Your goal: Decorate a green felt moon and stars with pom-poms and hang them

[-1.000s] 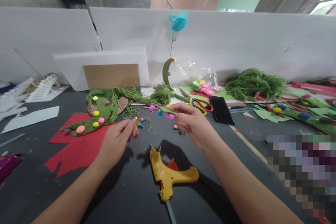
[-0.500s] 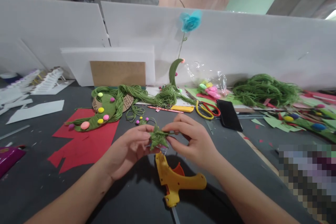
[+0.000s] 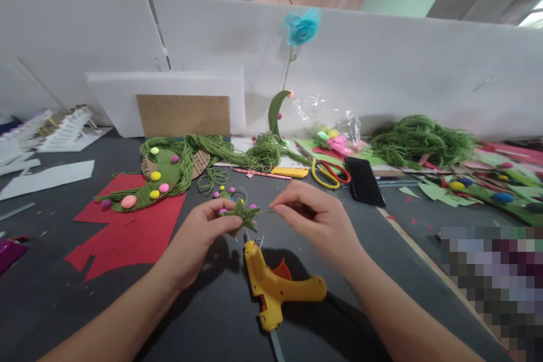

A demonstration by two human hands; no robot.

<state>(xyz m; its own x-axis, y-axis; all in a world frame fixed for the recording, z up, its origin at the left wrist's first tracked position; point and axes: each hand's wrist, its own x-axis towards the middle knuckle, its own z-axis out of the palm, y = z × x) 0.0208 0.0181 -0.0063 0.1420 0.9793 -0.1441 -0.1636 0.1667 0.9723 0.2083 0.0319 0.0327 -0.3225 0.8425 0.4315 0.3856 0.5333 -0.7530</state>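
Observation:
In the head view my left hand (image 3: 195, 240) pinches a small green yarn-wrapped star (image 3: 246, 217) with pink and yellow pompoms on it. My right hand (image 3: 320, 220) is closed, thumb and forefinger pinching the end of a thin green yarn strand (image 3: 264, 212) that runs taut to the star. Just below the star lies a yellow glue gun (image 3: 278, 289) with an orange trigger, its nozzle pointing away from me. Behind the star, a smaller green piece with pompoms (image 3: 223, 194) rests on the dark table, partly hidden by my left hand.
Red paper (image 3: 123, 243) lies at left under a green pompom-covered crescent (image 3: 169, 176). Farther back are scissors (image 3: 326, 173), a yellow comb-like tool (image 3: 290, 172), a black phone (image 3: 365, 181) and a green yarn heap (image 3: 419, 141). A blue flower (image 3: 302, 28) stands before the white panel.
My right hand has drawn away from the star to the right, with the strand now stretched between them. My left hand has turned the star, so its pompoms show.

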